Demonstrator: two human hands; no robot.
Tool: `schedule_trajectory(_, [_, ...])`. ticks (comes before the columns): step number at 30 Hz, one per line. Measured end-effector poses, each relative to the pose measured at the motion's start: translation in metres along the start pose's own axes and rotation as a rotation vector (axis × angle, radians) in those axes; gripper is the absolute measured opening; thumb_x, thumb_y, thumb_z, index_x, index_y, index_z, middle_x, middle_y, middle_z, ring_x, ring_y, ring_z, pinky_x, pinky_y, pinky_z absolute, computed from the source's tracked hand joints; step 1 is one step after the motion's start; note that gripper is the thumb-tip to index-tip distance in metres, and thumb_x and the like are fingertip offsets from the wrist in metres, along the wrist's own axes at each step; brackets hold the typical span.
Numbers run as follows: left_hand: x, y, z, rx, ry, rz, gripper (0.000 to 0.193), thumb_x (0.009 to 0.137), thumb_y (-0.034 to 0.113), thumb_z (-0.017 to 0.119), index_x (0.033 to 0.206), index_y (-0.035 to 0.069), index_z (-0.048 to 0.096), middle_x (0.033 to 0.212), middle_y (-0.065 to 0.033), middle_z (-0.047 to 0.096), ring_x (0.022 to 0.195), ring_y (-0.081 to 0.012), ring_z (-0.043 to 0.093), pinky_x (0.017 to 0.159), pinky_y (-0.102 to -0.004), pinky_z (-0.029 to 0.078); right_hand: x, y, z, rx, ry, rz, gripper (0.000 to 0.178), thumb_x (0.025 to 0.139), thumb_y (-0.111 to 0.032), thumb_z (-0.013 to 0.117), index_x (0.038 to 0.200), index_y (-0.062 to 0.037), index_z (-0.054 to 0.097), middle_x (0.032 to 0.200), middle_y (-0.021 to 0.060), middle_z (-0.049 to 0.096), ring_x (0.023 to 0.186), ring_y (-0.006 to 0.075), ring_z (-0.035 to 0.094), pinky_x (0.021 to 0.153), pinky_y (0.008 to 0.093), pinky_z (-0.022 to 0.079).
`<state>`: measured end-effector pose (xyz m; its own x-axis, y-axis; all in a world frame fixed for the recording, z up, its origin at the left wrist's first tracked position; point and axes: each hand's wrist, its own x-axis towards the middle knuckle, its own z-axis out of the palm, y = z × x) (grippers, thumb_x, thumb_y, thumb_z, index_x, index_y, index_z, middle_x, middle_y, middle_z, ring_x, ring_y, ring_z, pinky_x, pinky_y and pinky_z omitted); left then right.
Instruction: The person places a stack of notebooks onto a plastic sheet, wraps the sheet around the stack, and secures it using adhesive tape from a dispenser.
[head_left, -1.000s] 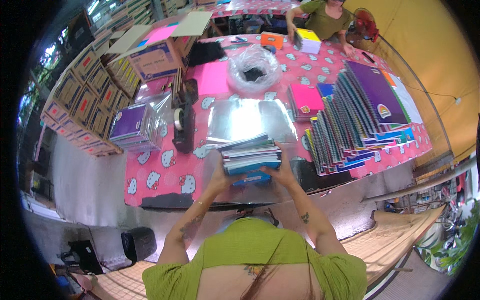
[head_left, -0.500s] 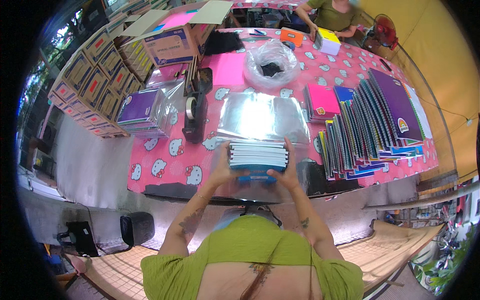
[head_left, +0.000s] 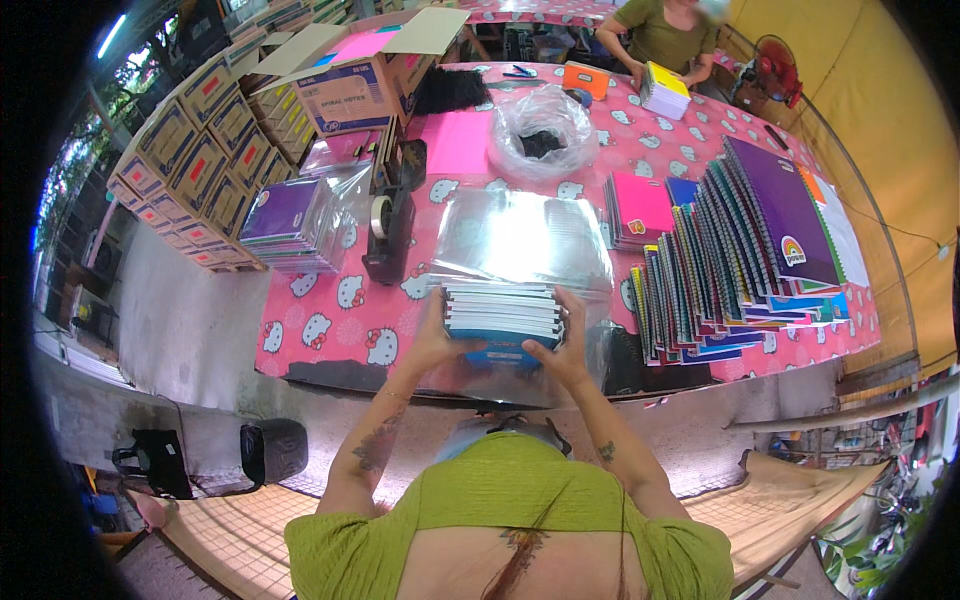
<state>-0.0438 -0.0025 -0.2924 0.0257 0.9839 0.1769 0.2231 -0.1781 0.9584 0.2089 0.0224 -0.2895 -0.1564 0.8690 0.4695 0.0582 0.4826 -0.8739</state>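
Observation:
Between my two hands stands a stack of notebooks (head_left: 503, 318), with white page edges on top and a blue cover facing me. My left hand (head_left: 436, 335) grips its left end, and my right hand (head_left: 563, 342) clasps the right end with the thumb across the blue cover. Under and beyond the stack lie clear plastic sheets or bags (head_left: 470, 235), shining with glare. Some clear plastic also hangs around the lower part of the stack; whether it encloses the notebooks I cannot tell.
Spiral notebooks (head_left: 715, 235) fan out at right beside pink notebooks (head_left: 640, 208). A black tape dispenser (head_left: 390, 235) and wrapped purple notebooks (head_left: 285, 215) sit left. Beyond are a plastic bag (head_left: 543, 135) and an open carton (head_left: 345, 95). Across the table, a person handles a yellow-covered notebook stack (head_left: 664, 90).
The notebook stack and both my hands have shifted slightly left over the plastic. My grip stays around both ends.

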Motion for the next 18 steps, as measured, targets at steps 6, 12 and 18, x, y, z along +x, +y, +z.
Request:
schedule_trajectory(6, [0.002, 0.012, -0.002, -0.043, -0.027, -0.055, 0.096, 0.058, 0.011, 0.089, 0.137, 0.003, 0.035, 0.126, -0.0130, 0.048, 0.120, -0.0251, 0.048, 0.104, -0.0384, 0.039, 0.002, 0.003, -0.003, 0.005, -0.064, 0.133, 0.104, 0.066, -0.042, 0.089, 0.145, -0.0044, 0.034, 0.127, 0.0121, 0.044, 0.122, 0.0264, 0.044, 0.100, 0.0374, 0.039])
schedule_trajectory(12, [0.002, 0.012, 0.002, -0.094, -0.059, -0.045, 0.095, 0.061, 0.009, 0.088, 0.139, 0.003, 0.035, 0.129, -0.0118, 0.050, 0.122, -0.0227, 0.048, 0.105, -0.0368, 0.039, 0.010, -0.007, 0.008, 0.150, -0.014, 0.133, 0.113, 0.064, -0.042, 0.091, 0.148, -0.0051, 0.024, 0.132, 0.0137, 0.043, 0.124, 0.0248, 0.044, 0.104, 0.0374, 0.037])
schedule_trajectory(18, [0.010, 0.014, 0.008, -0.128, -0.106, -0.006, 0.095, 0.061, 0.004, 0.087, 0.141, 0.004, 0.036, 0.129, -0.0085, 0.053, 0.122, -0.0213, 0.048, 0.105, -0.0368, 0.039, 0.021, -0.014, -0.001, 0.243, -0.071, 0.102, 0.109, 0.068, -0.035, 0.090, 0.146, 0.0001, 0.023, 0.132, 0.0121, 0.045, 0.122, 0.0243, 0.047, 0.104, 0.0367, 0.038])
